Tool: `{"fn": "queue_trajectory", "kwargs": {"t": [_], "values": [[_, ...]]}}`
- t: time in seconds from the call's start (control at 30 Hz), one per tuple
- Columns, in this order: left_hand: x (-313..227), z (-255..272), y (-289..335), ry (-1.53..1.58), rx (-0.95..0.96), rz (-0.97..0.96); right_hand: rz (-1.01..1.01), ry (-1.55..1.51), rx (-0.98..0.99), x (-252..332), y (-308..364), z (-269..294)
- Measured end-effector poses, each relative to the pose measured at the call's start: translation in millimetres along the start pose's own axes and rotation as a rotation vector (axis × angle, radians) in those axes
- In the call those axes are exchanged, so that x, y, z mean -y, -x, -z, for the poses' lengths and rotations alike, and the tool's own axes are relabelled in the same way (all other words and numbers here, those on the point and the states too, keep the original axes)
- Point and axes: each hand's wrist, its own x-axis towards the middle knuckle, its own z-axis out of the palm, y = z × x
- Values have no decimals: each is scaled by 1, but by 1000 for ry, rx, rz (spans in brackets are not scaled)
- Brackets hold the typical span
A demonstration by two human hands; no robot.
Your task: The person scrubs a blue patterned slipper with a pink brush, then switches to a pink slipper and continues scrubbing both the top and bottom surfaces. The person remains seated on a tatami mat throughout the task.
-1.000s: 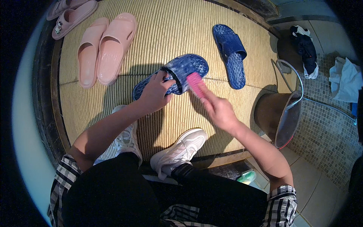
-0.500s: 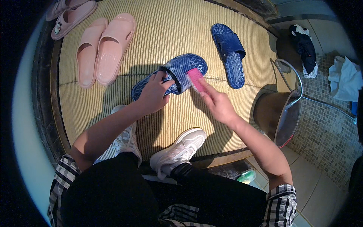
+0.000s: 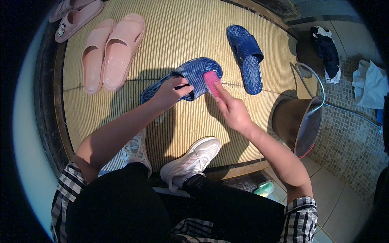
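A blue slide slipper (image 3: 197, 67) with whitish suds lies aslant on the ribbed yellow mat, its toe toward the upper right. My left hand (image 3: 167, 94) is closed at the edge of its strap, over the foot opening; some fingertips are hidden. In my right hand (image 3: 235, 112) is a pink scrubbing brush (image 3: 211, 81), gripped between thumb and fingers. The brush's pale bristles rest against the right side of the strap, near the toe. The matching blue slipper (image 3: 248, 50), streaked with suds, stands apart on the right.
Two pink slippers (image 3: 125, 52) sit on the mat (image 3: 174, 24) at the left, with more pink footwear (image 3: 83, 20) beyond its edge. A dark bucket (image 3: 289, 117) with a hose (image 3: 320, 87) stands at the right. Dark and white cloths (image 3: 326, 54) lie behind it. My sneakers (image 3: 194, 160) are in front.
The brush has shifted slightly and turned more upright against the strap. My left hand has moved a little and its fingers have changed position at the strap edge. The slippers have stayed put.
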Motion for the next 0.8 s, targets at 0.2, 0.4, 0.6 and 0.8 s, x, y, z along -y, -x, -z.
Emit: {"fn": "queue_trajectory", "kwargs": {"t": [0.2, 0.4, 0.6, 0.8], "values": [[-6, 3, 5, 120, 27, 81, 245, 32, -32, 16, 11, -9], [-15, 2, 7, 107, 15, 131, 128, 89, -12, 6, 2, -1], [-5, 4, 4, 72, 30, 79, -15, 61, -46, 5, -2, -2], [11, 5, 0, 67, 22, 54, 272, 42, -18, 24, 11, -12]]}}
